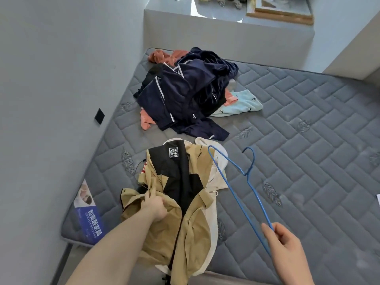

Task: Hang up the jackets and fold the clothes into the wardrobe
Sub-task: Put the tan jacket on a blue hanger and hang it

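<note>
A tan jacket (191,227) with black lining and cream panels lies open on the grey mattress (308,140), collar pointing away from me. My left hand (157,206) grips a bunch of its tan fabric on the left side. My right hand (287,245) holds one end of a blue wire hanger (236,192), which slants up over the jacket's right edge, hook pointing away. Further back sits a pile of clothes (185,93): navy garments with white piping, orange pieces and a light blue one.
A grey wall (51,99) runs along the mattress's left side, with a small black square plate (99,116) on it. A grey ledge (226,36) stands behind the mattress head with clutter and a frame on top. A blue label (90,223) is at the mattress corner.
</note>
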Demonstrator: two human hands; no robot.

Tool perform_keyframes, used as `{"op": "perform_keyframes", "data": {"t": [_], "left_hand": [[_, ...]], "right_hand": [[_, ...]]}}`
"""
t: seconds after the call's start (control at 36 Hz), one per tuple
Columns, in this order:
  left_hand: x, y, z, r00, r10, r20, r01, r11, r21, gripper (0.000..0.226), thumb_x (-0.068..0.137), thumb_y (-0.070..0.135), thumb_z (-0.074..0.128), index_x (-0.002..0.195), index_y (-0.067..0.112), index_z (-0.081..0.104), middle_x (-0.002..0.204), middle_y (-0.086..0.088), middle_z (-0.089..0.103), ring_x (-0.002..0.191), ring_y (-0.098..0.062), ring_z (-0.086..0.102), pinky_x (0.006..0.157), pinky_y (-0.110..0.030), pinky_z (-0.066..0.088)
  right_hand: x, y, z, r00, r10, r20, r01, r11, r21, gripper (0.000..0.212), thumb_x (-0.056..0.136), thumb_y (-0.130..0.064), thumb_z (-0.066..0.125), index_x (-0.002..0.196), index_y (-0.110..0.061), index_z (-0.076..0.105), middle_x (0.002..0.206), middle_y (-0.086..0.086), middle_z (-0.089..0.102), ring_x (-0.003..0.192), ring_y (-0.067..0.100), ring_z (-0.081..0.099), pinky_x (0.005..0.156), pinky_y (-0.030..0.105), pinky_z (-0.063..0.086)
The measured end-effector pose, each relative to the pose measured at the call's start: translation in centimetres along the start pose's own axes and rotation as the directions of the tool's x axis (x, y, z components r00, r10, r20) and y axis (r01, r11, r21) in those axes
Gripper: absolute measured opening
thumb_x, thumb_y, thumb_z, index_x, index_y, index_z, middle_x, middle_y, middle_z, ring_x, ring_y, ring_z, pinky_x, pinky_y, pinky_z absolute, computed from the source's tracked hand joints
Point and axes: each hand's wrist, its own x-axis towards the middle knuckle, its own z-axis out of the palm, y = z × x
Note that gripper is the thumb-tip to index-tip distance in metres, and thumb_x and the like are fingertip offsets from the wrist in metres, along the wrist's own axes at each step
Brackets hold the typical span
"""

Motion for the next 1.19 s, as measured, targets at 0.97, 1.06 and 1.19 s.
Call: {"op": "perform_keyframes", "data": {"t": [0.97, 1.06, 1.19], "left_hand": [[-37.2, 8.3, -20.2, 0.713, 0.478, -0.513, -0.588, 0.010, -0.809, 0.016, 0.098, 0.008, 0.060, 0.090, 0.020, 0.067, 0.065, 0.007, 0.055, 0.059, -0.011, 0.048, 0.061, -0.025, 0.042], [-39.9, 9.4, -21.8, 0.657, 0.545, -0.521, -0.601, -0.039, -0.798, 0.016, 0.098, 0.004, 0.056, 0.092, 0.016, 0.064, 0.064, 0.007, 0.060, 0.057, -0.007, 0.056, 0.061, -0.022, 0.046], [-43.0, 10.2, -24.5, 0.598, 0.624, -0.503, -0.607, -0.057, -0.793, 0.017, 0.100, 0.003, 0.052, 0.094, 0.014, 0.063, 0.066, 0.001, 0.056, 0.054, -0.009, 0.055, 0.052, -0.019, 0.052]], "right_hand": [[-13.6, -5.8, 2.7, 0.956, -0.205, 0.208, 0.217, 0.976, -0.035, 0.060, 0.068, -0.039, 0.091, 0.104, -0.019, 0.047, 0.124, -0.027, 0.052, 0.108, -0.009, 0.054, 0.078, 0.017, 0.045], [-13.3, -6.8, 3.8, 0.955, -0.209, 0.211, 0.209, 0.978, 0.025, 0.056, 0.069, -0.037, 0.089, 0.096, -0.022, 0.043, 0.127, -0.020, 0.055, 0.117, 0.006, 0.055, 0.086, 0.028, 0.047], [-12.8, -8.5, 4.3, 0.950, -0.280, 0.141, 0.271, 0.959, 0.081, 0.050, 0.077, -0.020, 0.082, 0.110, -0.027, 0.045, 0.135, -0.017, 0.051, 0.120, 0.001, 0.053, 0.085, 0.017, 0.042]]}}
